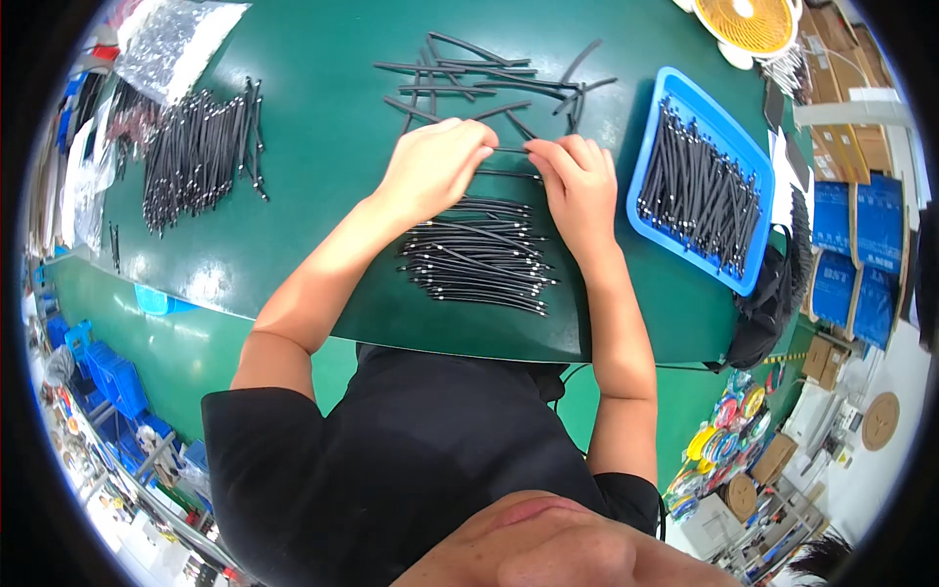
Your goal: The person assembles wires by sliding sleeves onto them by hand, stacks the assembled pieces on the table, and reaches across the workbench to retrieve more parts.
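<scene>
A short black cable (512, 150) is stretched level between my two hands above the green table. My left hand (435, 168) pinches its left end between thumb and fingers. Its right end is in the closed fingertips of my right hand (577, 181). Both ends are hidden by the fingers. Just below it, another black cable (509, 174) lies crosswise. Nearer to me is a row of black cables (479, 259) with small silvery ends, laid side by side. Beyond my hands, loose black tube-like pieces (469, 67) are scattered at various angles.
On the right stands a blue tray (641, 225) filled with black cables. A large bunch of similar cables (201, 147) lies at the left, beside a clear plastic bag (176, 44). A yellow-and-white fan (745, 22) is at the far right, and a black bag (768, 308) sits by the near right edge.
</scene>
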Demonstrator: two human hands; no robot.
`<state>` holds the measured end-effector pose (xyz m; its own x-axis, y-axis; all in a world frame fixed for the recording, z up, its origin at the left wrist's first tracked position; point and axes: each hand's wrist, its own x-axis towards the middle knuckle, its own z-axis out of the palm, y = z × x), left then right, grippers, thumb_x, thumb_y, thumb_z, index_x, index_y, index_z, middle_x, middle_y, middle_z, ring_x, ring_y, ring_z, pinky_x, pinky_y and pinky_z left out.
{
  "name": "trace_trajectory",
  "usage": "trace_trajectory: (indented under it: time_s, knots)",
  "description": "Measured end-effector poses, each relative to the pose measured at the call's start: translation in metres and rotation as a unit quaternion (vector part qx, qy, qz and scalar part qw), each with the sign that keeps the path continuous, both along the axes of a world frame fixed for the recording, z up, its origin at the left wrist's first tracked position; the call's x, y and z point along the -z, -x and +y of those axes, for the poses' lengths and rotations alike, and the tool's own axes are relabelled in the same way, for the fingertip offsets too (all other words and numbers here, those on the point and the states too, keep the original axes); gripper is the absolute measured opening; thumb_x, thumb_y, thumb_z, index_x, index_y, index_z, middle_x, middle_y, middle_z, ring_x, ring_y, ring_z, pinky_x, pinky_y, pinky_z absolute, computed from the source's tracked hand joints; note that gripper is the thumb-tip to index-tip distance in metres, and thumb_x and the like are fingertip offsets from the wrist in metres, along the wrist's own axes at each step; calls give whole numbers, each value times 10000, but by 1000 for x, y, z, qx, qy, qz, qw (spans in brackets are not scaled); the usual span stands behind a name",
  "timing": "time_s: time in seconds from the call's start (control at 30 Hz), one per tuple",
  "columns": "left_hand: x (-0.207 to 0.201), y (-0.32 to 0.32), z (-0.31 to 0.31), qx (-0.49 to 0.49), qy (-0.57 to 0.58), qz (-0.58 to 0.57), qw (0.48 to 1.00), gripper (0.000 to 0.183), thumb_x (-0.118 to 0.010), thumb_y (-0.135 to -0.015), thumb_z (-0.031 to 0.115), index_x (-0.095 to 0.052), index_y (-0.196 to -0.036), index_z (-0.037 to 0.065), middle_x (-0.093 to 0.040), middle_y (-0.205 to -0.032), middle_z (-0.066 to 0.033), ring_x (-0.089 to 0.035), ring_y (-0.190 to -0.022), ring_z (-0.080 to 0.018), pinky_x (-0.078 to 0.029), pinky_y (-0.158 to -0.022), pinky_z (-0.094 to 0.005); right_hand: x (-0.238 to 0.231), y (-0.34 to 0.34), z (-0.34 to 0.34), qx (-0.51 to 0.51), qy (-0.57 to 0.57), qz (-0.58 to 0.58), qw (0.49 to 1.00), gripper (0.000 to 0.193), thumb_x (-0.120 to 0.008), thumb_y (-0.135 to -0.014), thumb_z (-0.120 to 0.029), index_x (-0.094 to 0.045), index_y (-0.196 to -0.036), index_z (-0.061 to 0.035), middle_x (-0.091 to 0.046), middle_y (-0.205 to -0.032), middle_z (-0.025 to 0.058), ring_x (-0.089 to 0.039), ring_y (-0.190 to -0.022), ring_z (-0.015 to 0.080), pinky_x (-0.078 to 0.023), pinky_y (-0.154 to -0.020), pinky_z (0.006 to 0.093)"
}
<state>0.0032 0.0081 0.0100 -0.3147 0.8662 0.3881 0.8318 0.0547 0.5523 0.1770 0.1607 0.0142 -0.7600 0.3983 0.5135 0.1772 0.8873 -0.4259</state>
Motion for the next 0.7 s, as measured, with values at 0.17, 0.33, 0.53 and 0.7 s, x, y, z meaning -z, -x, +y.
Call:
trace_trajectory:
  time_s: [0.17, 0.33, 0.53, 0.7]
  knots:
    - [9, -11, 4, 76, -26, -28, 996, 100, -696, -977, 121, -654, -1050, 67, -697, -962, -103, -692, -899, -339, -560, -800, -453, -2, -1, -7, -64, -55, -25, 996, 156, -800, -874, -151, -762, -1025, -152, -684, -903, -25, -629, -839, 198, -432, -757, 372]
    - [-1, -12, 4, -33, -104, 1, 994, 152, -680, -997, 179, -663, -1100, 68, -705, -1087, -105, -650, -993, -344, -501, -910, -447, -1, -1, -14, -13, -29, 28, 999, 124, -797, -908, -105, -777, -1029, -126, -728, -907, 17, -670, -789, 214, -453, -694, 366]
    - [10, 6, 9, 71, -142, -503, 850, 639, -202, -1182, 510, -621, -1286, 39, -695, -1290, -136, -621, -1295, -261, -405, -1185, -411, 1, 4, -21, -21, 1, 11, 1000, 155, -816, -893, -92, -787, -1039, -132, -738, -900, 40, -665, -701, 236, -498, -634, 354]
    - [9, 1, 11, 176, -146, -573, 787, 775, -108, -1148, 630, -568, -1394, 57, -691, -1328, -163, -601, -1349, -274, -407, -1190, -444, 2, 4, -29, -46, 14, 25, 999, 192, -835, -866, -68, -786, -1041, -128, -748, -912, 36, -705, -708, 233, -541, -626, 346]
